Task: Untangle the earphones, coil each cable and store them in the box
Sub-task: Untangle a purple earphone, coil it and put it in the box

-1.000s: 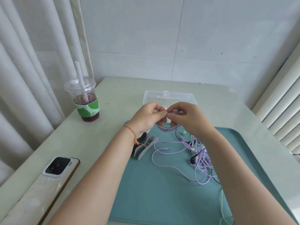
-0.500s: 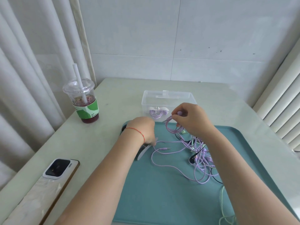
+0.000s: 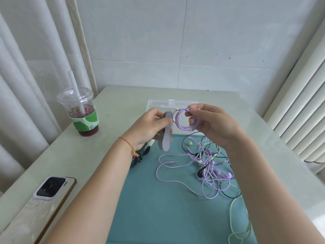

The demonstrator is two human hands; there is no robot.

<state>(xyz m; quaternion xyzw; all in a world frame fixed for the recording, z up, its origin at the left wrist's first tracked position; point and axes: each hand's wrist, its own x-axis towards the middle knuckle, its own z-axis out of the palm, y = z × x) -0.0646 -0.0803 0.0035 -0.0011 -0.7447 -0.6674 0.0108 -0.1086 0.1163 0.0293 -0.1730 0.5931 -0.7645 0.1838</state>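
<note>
My right hand (image 3: 213, 125) pinches a coiled purple earphone cable (image 3: 184, 121), held up in front of the clear plastic box (image 3: 159, 103). My left hand (image 3: 146, 128) grips a grey strap (image 3: 167, 136) that hangs down beside the coil. On the teal tray (image 3: 167, 208) lies a tangle of purple, black and green earphones (image 3: 209, 166), with one purple jack plug (image 3: 171, 162) pointing right. The box's inside is mostly hidden behind my hands.
A plastic cup with a straw and dark red drink (image 3: 80, 114) stands at the table's left. A phone (image 3: 51, 187) lies at the near left edge. Several dark straps (image 3: 139, 156) sit under my left wrist. A green cable (image 3: 237, 224) trails off the tray's near right.
My left hand reached down to the straps, picked up a grey one and raised it. My right hand lifted the purple coil up in front of the box.
</note>
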